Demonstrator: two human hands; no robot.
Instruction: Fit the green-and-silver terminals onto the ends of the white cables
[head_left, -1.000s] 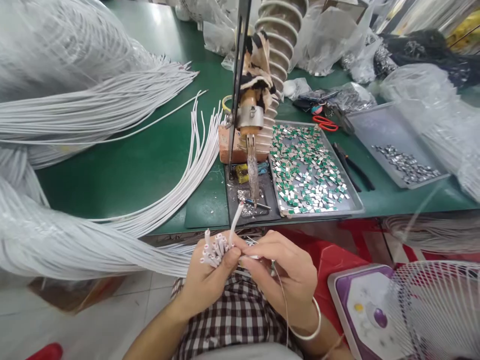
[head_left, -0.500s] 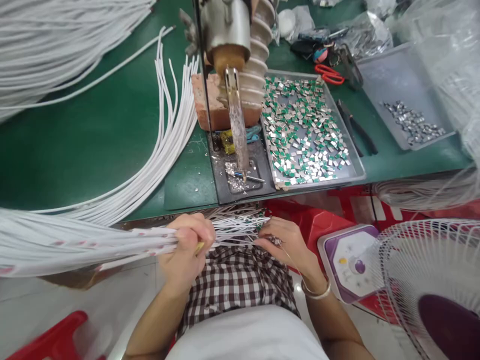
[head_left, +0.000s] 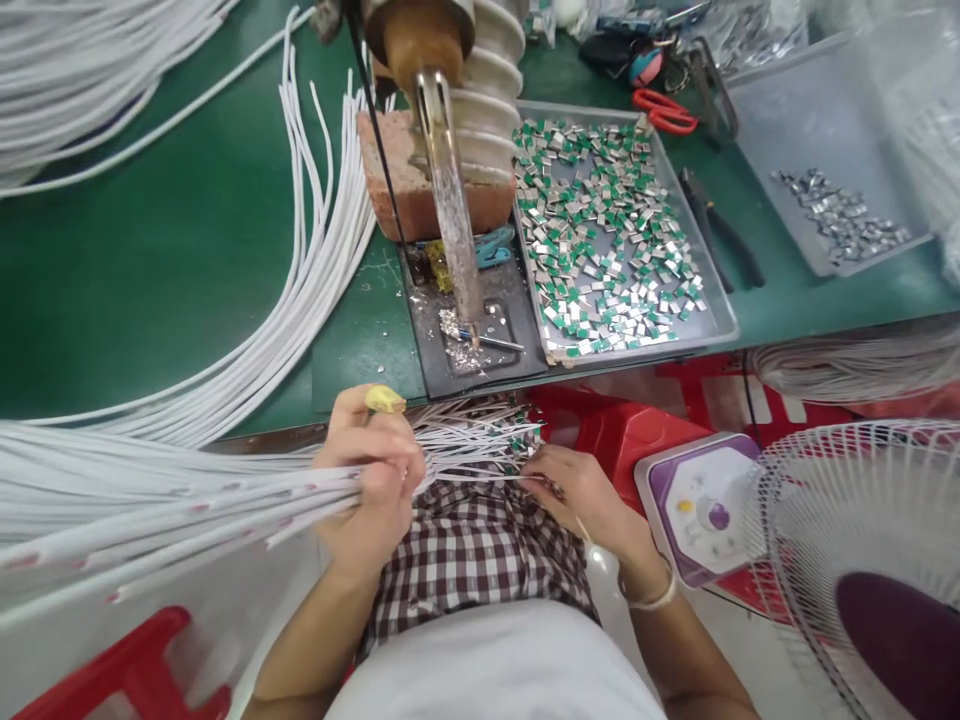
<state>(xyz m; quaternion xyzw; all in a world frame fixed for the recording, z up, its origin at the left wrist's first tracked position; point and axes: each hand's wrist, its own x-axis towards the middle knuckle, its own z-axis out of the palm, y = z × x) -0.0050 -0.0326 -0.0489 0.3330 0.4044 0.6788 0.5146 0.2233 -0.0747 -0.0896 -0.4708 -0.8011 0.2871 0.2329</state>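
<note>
My left hand (head_left: 371, 480) is closed around a bundle of white cables (head_left: 225, 490) at the table's front edge. Yellow tape or a cot covers one of its fingertips (head_left: 385, 399). Past that hand, the thin white wire ends (head_left: 476, 445) fan out to the right above my lap, with small green and silver pieces among their tips. My right hand (head_left: 577, 495) is at those ends, its fingers pinched together on a white wire; the exact tip is hidden by the fingers. Another strand hangs by the wrist.
A soldering iron (head_left: 454, 210) points down over a dark base (head_left: 442, 370), beside a brick (head_left: 450, 205). Right of it lie a tray of small green-and-silver boards (head_left: 731, 325), pliers (head_left: 727, 240), red-handled scissors (head_left: 665, 110) and a bin of metal parts (head_left: 765, 120). A fan (head_left: 862, 540) stands at right.
My left hand's yellow-covered finger has lifted off the bundle, and cables have spread below that hand. My right hand has shifted slightly right and down. The view has tilted a little.
</note>
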